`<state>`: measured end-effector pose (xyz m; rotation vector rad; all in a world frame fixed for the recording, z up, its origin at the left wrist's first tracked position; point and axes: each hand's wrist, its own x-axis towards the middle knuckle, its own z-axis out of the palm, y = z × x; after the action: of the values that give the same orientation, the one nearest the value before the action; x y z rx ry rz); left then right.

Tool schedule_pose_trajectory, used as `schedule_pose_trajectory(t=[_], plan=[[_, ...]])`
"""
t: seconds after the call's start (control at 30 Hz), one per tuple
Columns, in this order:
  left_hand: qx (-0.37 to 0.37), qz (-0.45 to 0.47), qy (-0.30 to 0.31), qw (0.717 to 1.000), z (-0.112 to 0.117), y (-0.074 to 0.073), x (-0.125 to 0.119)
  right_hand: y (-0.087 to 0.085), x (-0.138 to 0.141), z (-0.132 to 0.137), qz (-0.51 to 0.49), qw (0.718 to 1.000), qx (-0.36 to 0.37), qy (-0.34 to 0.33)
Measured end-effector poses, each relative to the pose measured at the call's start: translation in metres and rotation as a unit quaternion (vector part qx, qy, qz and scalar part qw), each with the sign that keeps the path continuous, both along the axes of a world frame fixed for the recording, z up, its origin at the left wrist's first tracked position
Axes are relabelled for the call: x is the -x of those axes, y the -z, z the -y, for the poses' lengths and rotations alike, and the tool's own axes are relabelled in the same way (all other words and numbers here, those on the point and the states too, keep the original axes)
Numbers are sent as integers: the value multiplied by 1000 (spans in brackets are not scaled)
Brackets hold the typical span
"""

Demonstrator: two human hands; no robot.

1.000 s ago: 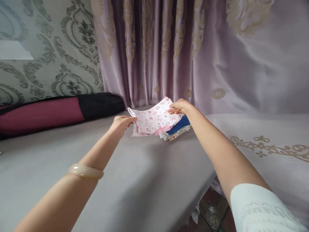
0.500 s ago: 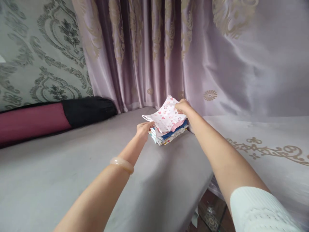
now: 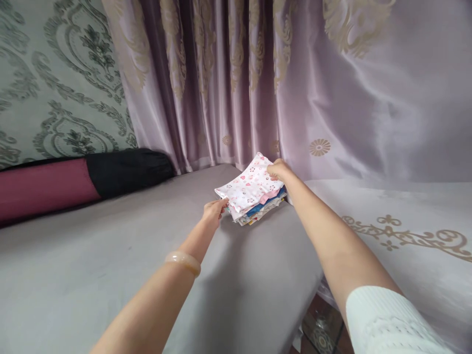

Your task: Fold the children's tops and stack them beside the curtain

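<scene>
A folded white cloth with pink prints (image 3: 249, 187) lies on top of a small stack of folded clothes (image 3: 258, 210) near the far corner of a grey bed (image 3: 110, 265). My left hand (image 3: 214, 212) pinches the cloth's near left corner, fingers closed. My right hand (image 3: 279, 170) grips its far right edge, fingers curled over the fabric. A pale bangle (image 3: 183, 260) circles my left wrist. A white sleeve (image 3: 391, 324) covers my right upper arm.
A maroon and black bolster (image 3: 73, 182) lies along the patterned wall at the left. Lilac curtains (image 3: 258, 83) hang behind the stack and drape over the surface at the right (image 3: 398, 231). A gap shows the floor (image 3: 320, 329) below the bed's edge.
Both hands have brought the pink-print cloth down from the air onto the stack. The left hand moved right and forward, and the cloth now lies flat.
</scene>
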<state>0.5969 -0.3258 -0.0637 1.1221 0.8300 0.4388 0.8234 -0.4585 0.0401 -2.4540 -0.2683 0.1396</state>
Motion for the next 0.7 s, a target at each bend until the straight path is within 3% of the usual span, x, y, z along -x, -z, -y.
schedule_pose_trajectory(t=[0.23,0.47,0.7], plan=[[16,7,33,999,1,16,4,10,7,-1,9,999,32,-1],[22,24,93,995,-1,26,22,18,28,-5,52,992,116,7],[-5,11,109,994,-16,25,57,48,35,-7,147,974,173,15]])
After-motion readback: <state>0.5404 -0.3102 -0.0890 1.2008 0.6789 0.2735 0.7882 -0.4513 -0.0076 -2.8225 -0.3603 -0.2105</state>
